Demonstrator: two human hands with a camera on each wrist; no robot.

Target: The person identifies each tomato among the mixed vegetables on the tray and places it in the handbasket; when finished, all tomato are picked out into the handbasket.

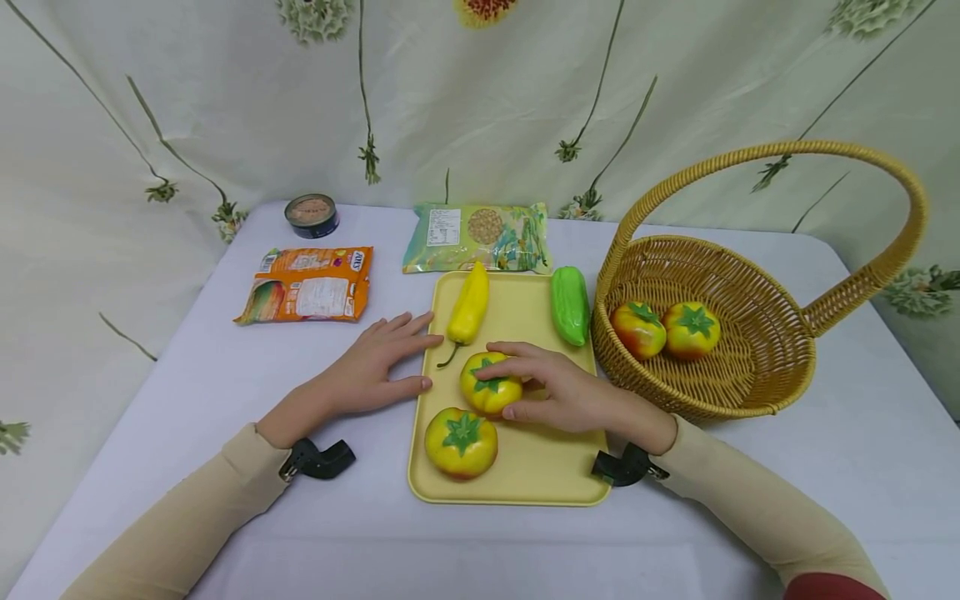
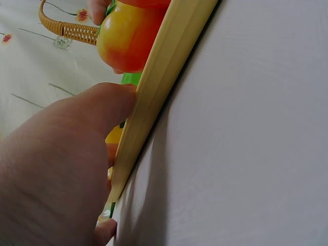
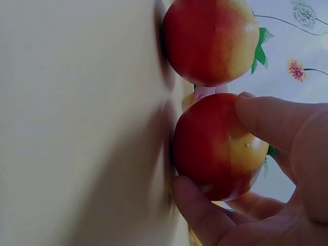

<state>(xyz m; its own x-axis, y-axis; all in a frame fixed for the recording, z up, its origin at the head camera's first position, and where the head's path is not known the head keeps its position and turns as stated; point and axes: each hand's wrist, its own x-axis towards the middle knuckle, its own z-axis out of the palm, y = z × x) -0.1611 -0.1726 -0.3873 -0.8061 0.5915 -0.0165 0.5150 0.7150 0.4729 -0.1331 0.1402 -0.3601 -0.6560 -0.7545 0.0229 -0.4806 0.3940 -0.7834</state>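
I am gripping a yellow-red model tomato [image 1: 482, 392] with the right hand [image 1: 562, 390], thumb and fingers curling round its sides; it is sitting on or barely above the middle of the yellow tray [image 1: 543, 467]. I am judging it light, stiff and hardly fragile, but its glossy skin looks slippery, so I am favouring a wide hold around the belly, below the green calyx. The left hand [image 1: 375, 362] is lying with fingers apart, touching the tray's left edge. A second tomato [image 1: 461, 450] is crowding the near side, a yellow pepper [image 1: 468, 310] is lying far left, and a green pepper [image 1: 570, 306] is resting far right, beside the wicker basket [image 1: 738, 371], whose wall is standing in the way rightward.
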